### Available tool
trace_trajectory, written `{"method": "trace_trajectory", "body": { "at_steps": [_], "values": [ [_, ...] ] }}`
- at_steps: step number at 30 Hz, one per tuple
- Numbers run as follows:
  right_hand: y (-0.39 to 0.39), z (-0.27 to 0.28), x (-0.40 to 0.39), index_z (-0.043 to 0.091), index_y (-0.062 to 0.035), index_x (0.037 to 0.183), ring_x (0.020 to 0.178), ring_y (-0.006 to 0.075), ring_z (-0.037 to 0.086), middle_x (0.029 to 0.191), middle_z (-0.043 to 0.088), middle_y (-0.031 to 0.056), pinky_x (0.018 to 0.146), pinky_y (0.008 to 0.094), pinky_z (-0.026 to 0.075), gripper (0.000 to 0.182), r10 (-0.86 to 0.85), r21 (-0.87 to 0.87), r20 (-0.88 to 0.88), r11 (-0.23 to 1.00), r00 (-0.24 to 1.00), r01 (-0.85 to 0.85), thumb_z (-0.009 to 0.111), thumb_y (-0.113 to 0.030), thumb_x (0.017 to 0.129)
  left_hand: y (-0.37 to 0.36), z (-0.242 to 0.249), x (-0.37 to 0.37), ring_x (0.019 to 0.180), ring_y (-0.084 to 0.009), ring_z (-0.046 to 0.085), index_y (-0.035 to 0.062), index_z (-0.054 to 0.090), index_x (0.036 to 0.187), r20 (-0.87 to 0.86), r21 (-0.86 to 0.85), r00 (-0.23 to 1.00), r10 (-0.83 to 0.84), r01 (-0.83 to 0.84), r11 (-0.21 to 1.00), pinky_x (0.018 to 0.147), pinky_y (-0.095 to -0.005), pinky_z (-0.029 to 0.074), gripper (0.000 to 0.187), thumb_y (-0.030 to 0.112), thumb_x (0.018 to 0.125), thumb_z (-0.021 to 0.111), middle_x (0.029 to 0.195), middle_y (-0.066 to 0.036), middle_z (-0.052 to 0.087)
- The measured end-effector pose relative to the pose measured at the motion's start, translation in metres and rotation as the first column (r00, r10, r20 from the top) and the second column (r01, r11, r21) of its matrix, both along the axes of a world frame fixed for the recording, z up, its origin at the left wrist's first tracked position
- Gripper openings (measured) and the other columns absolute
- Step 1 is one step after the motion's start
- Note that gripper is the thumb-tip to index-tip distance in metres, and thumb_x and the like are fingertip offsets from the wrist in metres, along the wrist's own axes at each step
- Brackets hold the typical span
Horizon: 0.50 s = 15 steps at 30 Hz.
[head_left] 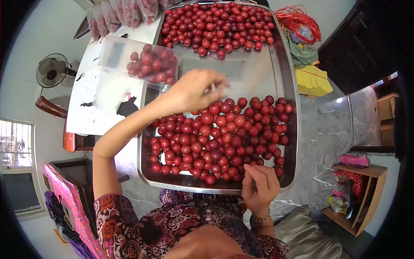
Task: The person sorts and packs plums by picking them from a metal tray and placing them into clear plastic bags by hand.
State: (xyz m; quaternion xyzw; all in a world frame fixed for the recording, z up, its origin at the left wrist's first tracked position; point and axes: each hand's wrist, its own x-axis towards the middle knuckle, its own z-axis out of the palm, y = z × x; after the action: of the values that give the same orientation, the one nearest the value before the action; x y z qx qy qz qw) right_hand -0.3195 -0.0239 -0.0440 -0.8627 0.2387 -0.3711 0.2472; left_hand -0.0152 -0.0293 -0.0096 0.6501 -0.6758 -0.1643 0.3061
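Note:
Two groups of round red fruits that look like small plums lie in a large metal tray [296,142]: near plums [214,144] and far plums [217,26]. My left hand [196,90] is over the middle of the tray, just beyond the near plums. Its fingers are blurred, but a gap shows between thumb and fingers, with no fruit visible there. Curled at the tray's near right rim, my right hand [261,187] has its fingers bent toward the thumb beside the nearest plums. Whatever it may hold is hidden. A clear plastic bag [110,49] partly filled with plums lies left of the tray.
Several filled bags [118,15] stand at the far left of the white table [82,108]. Right of the tray are red string [299,23] and a yellow bundle [312,80]. A fan [51,71] stands left; a wooden shelf [366,194] stands right.

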Motion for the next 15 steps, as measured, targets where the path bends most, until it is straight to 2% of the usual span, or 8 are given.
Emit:
{"method": "trace_trajectory", "body": {
  "at_steps": [2,5,8,12,15],
  "values": [
    [0.000,0.001,0.001,0.071,-0.0072,0.102,0.075,0.0255,0.063,0.088,0.064,0.0078,0.065,0.0346,0.051,0.027,0.000,-0.001,0.004,1.000,1.000,0.000,0.070,0.000,0.076,0.020,0.002,-0.006,0.083,-0.0346,0.064,0.0026,0.067,0.102,0.041,0.106,0.999,0.028,-0.032,0.994,0.074,-0.0437,0.050,0.025,0.022,0.087,0.066,0.082,-0.016,0.066],
    [0.001,0.003,0.002,0.071,-0.0069,0.101,0.075,0.0259,0.062,0.088,0.064,0.0081,0.065,0.0349,0.051,0.026,-0.009,0.003,-0.010,1.000,1.000,0.009,0.070,0.000,0.076,0.033,0.000,-0.013,0.080,-0.0343,0.064,0.0024,0.067,0.103,0.065,0.153,0.997,0.040,-0.050,0.987,0.073,-0.0439,0.049,0.029,0.026,0.087,0.068,0.082,-0.016,0.066],
    [0.001,0.002,0.002,0.071,-0.0063,0.101,0.075,0.0261,0.062,0.088,0.064,0.0084,0.065,0.0351,0.051,0.025,-0.012,-0.006,-0.005,1.000,1.000,0.012,0.070,0.000,0.077,0.034,-0.007,-0.013,0.078,-0.0337,0.063,0.0030,0.068,0.102,0.048,0.109,0.997,0.060,-0.064,0.992,0.072,-0.0437,0.049,0.031,0.029,0.086,0.070,0.079,-0.014,0.066],
    [0.002,0.003,0.003,0.071,-0.0058,0.101,0.075,0.0260,0.062,0.088,0.064,0.0085,0.065,0.0351,0.051,0.024,-0.025,-0.001,0.001,1.000,1.000,0.025,0.070,0.000,0.077,0.030,-0.001,-0.012,0.073,-0.0314,0.063,0.0026,0.068,0.101,0.056,0.150,0.997,0.046,-0.054,0.987,0.070,-0.0416,0.050,0.031,0.028,0.084,0.072,0.076,-0.013,0.065],
    [0.002,0.003,0.003,0.071,-0.0058,0.101,0.075,0.0259,0.062,0.087,0.064,0.0082,0.065,0.0351,0.051,0.024,-0.028,0.008,0.003,1.000,1.000,0.028,0.070,0.000,0.077,0.029,-0.003,-0.010,0.067,-0.0281,0.063,0.0026,0.069,0.102,-0.018,0.183,0.998,0.061,-0.056,0.982,0.066,-0.0392,0.050,0.029,0.024,0.083,0.073,0.075,-0.012,0.065]
  ]
}}
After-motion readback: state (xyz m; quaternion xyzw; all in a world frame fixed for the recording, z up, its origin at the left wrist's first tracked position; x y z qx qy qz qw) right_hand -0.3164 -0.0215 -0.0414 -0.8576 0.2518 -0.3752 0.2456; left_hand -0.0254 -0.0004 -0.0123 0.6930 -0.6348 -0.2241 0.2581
